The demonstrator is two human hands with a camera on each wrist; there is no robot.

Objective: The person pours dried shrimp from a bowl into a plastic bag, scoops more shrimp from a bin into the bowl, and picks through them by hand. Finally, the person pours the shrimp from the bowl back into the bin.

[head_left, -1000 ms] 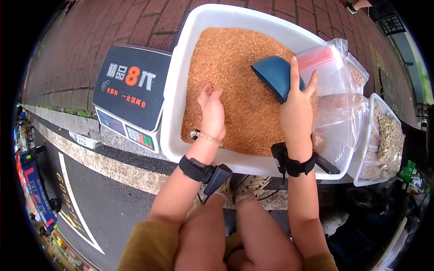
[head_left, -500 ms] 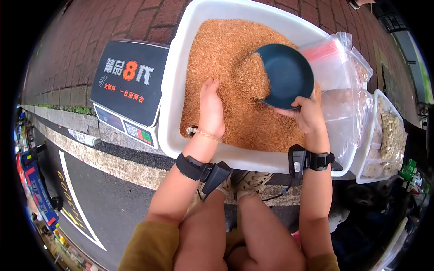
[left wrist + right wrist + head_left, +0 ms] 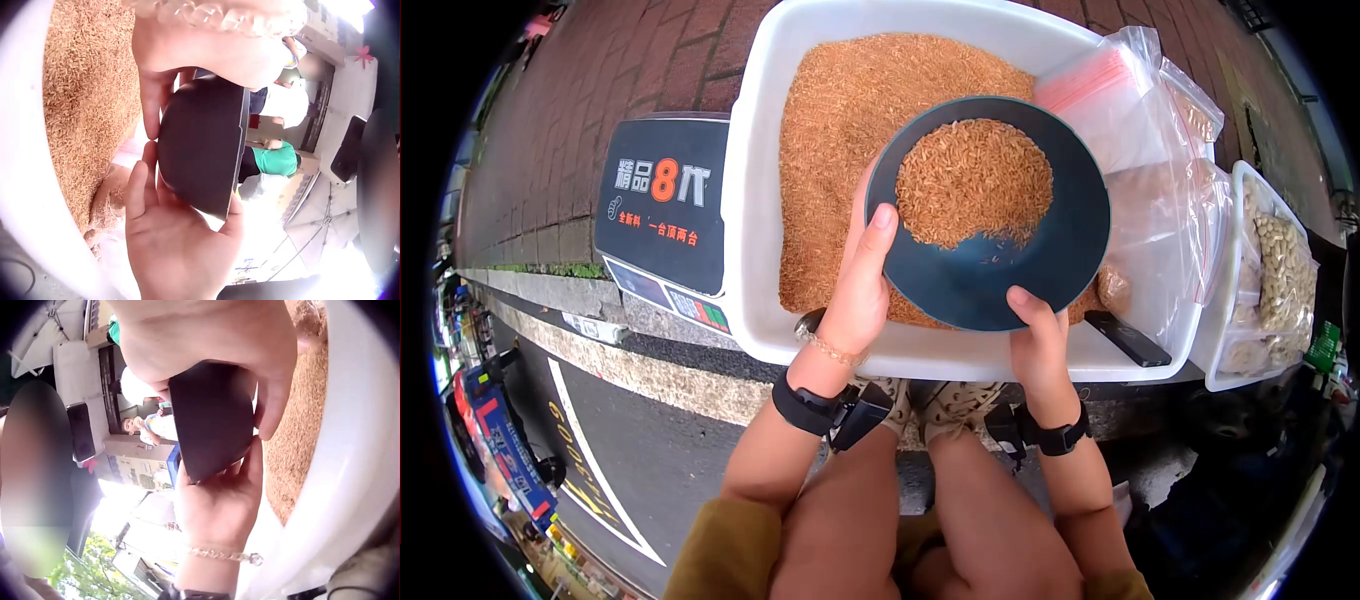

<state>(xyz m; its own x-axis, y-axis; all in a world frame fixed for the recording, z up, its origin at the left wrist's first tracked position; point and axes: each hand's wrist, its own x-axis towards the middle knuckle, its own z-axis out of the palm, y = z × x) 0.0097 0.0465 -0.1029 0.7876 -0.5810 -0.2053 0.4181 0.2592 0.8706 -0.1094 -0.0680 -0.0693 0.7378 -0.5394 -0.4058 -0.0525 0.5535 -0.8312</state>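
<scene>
A dark blue bowl [image 3: 1020, 275] partly filled with brown rice [image 3: 975, 180] is held between both hands above the white tub [image 3: 750, 180]. My left hand [image 3: 860, 300] grips the bowl's left side, thumb at the rim and fingers under it. At the near right side, my right hand [image 3: 1042, 355] holds it with the thumb over the rim; its other fingers are hidden beneath. In the left wrist view, the bowl's rounded underside [image 3: 200, 144] shows with fingers of both hands against it. More rice [image 3: 825, 130] fills much of the tub below.
Clear plastic bags [image 3: 1150, 220] and a black-handled thing [image 3: 1128, 338] lie at the tub's right side. A digital scale [image 3: 665, 200] stands to the left. Farther right is a smaller white tray [image 3: 1240, 300] with bagged pale nuts or beans [image 3: 1285, 265].
The bowl has tipped from its side to face up, now with rice inside, and come nearer. My left hand has moved from over the rice to grip its left side.
</scene>
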